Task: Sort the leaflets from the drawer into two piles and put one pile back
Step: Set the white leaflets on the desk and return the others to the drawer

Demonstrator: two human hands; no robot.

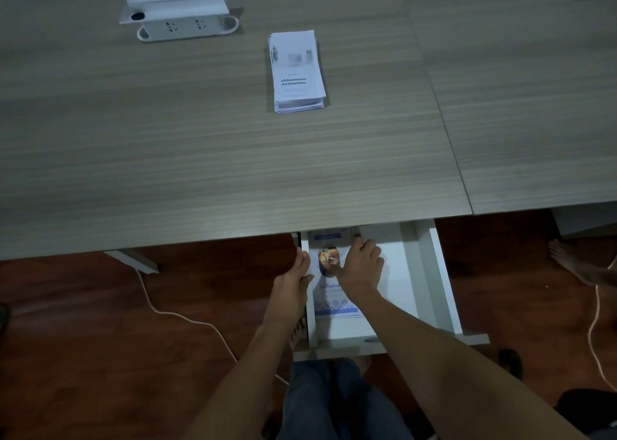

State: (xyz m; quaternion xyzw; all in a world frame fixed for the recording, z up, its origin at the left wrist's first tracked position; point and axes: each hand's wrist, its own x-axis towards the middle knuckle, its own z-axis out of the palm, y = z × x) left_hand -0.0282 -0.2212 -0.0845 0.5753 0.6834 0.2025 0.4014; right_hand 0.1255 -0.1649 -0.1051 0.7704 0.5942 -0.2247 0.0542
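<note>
A white drawer [434,272] is pulled out from under the wooden table [200,155]. A pile of leaflets with a food picture and blue pattern [330,301] lies against the drawer's left wall. My left hand [293,279] grips the pile's left edge at the drawer wall. My right hand [362,269] rests on the pile's right side, fingers curled over it. A second pile of white leaflets with dark print [297,72] lies on the table top, far from both hands.
A white power strip with a raised lid [180,18] stands at the table's back left. A seam [447,132] splits the table at right. White cables [173,312] trail over the red-brown floor. Another person's bare foot [567,259] is at right.
</note>
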